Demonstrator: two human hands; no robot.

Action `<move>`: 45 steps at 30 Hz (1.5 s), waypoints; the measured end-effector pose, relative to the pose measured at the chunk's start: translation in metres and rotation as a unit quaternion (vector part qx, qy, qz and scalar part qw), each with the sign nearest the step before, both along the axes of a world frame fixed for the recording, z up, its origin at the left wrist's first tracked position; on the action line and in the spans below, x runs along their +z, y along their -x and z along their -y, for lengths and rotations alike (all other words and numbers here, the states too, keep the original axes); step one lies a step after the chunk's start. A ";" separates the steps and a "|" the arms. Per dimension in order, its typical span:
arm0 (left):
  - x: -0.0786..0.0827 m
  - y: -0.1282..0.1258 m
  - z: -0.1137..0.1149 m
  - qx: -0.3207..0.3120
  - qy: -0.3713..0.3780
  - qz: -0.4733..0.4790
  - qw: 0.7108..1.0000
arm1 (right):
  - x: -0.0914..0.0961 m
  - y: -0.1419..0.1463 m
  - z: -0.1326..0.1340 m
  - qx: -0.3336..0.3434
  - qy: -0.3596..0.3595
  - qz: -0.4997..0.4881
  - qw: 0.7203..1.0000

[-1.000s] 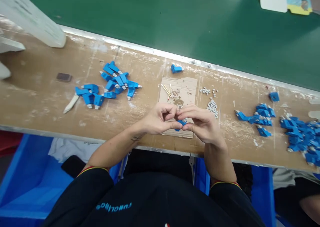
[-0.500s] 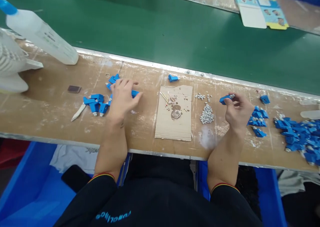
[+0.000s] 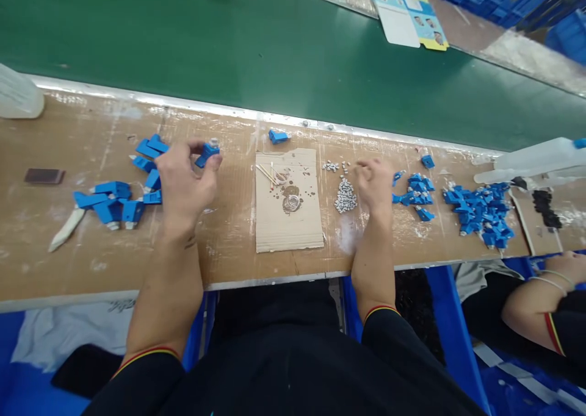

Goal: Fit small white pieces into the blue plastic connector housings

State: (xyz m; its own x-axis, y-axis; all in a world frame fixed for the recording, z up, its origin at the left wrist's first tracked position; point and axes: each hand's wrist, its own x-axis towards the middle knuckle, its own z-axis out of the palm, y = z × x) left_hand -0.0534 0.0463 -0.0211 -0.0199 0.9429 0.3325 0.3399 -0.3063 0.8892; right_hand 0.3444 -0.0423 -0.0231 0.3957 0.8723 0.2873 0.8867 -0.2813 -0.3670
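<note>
Raised over the board, my left hand [image 3: 185,181] pinches a small blue plastic part [image 3: 208,152] with a pale tip between thumb and fingers. My right hand [image 3: 376,183] is closed, its fingertips together beside a few scattered grey bits; whatever they hold is hidden. A heap of tiny grey pieces [image 3: 345,196] lies just left of that hand. Between the hands is a cardboard sheet [image 3: 288,236] with wet brown stains, a clear blob and cotton swabs [image 3: 270,175]. Several blue parts [image 3: 114,202] lie left of my left hand, and a small group [image 3: 419,190] lies right of my right hand.
A bigger pile of blue parts [image 3: 480,211] sits farther right, near plastic bottles [image 3: 535,160]. One blue part [image 3: 278,136] lies behind the cardboard. A white tool [image 3: 67,229] and dark block [image 3: 44,176] are at left. A co-worker's arm [image 3: 535,306] shows at right.
The view has turned to the right. My left hand has lifted with a blue part. My right hand has let go of its blue part and moved left to the grey pieces.
</note>
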 end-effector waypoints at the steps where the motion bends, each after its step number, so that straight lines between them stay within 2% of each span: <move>1: 0.003 -0.008 0.004 -0.016 0.004 0.079 0.997 | -0.002 0.012 -0.004 0.032 0.044 -0.005 0.999; 4: 0.012 -0.028 0.016 -0.092 0.062 0.279 0.954 | -0.010 0.032 -0.014 0.053 0.115 -0.012 0.992; 6: 0.016 -0.036 0.021 -0.124 0.131 0.357 0.917 | -0.014 0.032 -0.017 0.052 0.122 -0.024 0.991; 8: 0.020 -0.040 0.025 -0.140 0.190 0.395 0.888 | -0.014 0.028 -0.017 0.061 0.113 -0.047 0.991; 10: 0.023 -0.044 0.030 -0.156 0.227 0.394 0.877 | -0.010 0.028 -0.014 0.071 0.068 -0.086 0.991; 12: 0.027 -0.049 0.039 -0.183 0.242 0.367 0.879 | -0.002 0.038 -0.008 0.090 -0.029 -0.138 0.986; 14: 0.031 -0.055 0.050 -0.230 0.247 0.315 0.887 | 0.008 0.059 0.001 0.141 -0.153 -0.185 0.961; 16: 0.034 -0.063 0.060 -0.294 0.257 0.252 0.885 | 0.017 0.087 0.012 0.230 -0.253 -0.205 0.917; 19: 0.039 -0.071 0.070 -0.364 0.282 0.224 0.859 | 0.026 0.125 0.025 0.367 -0.298 -0.187 0.861; 21: 0.040 -0.072 0.072 -0.373 0.287 0.238 0.849 | 0.028 0.140 0.028 0.411 -0.298 -0.174 0.844; 29: 0.033 -0.069 0.071 -0.358 0.308 0.262 0.842 | 0.032 0.140 0.025 0.439 -0.294 -0.151 0.835; 36: 0.033 -0.069 0.072 -0.360 0.323 0.265 0.834 | 0.032 0.145 0.026 0.464 -0.298 -0.223 0.804; 41: 0.036 -0.071 0.073 -0.343 0.263 0.247 0.867 | 0.029 0.147 0.026 0.451 -0.308 -0.240 0.802; 45: 0.036 -0.071 0.074 -0.340 0.209 0.223 0.889 | 0.033 0.149 0.027 0.430 -0.322 -0.195 0.821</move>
